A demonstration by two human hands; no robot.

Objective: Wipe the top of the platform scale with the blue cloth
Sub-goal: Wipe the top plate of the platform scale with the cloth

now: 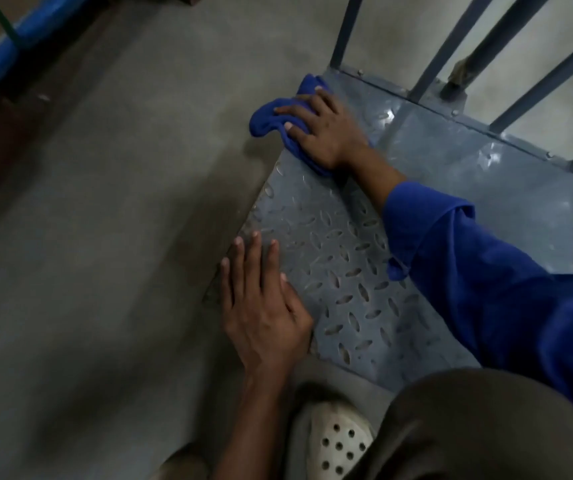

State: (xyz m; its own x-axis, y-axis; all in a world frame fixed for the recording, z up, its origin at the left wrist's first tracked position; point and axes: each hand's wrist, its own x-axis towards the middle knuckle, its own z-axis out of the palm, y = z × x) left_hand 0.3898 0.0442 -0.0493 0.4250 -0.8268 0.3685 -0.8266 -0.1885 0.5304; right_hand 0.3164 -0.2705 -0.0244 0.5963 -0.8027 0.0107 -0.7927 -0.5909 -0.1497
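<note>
blue cloth (264, 123) bunched on far-left corner of platform scale (330, 258), long axis along its left edge. right hand (323, 133) presses it, fingers spread flat. left hand (261, 306) flat, fingers straight, on near-left edge.

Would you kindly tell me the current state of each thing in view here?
Crumpled blue cloth: bunched, pressed onto the scale's far corner.
Grey checker-plate platform scale: both hands on it.
Right hand: spread, pressing the cloth.
Left hand: flat, fingers straight, on the scale's edge.
</note>
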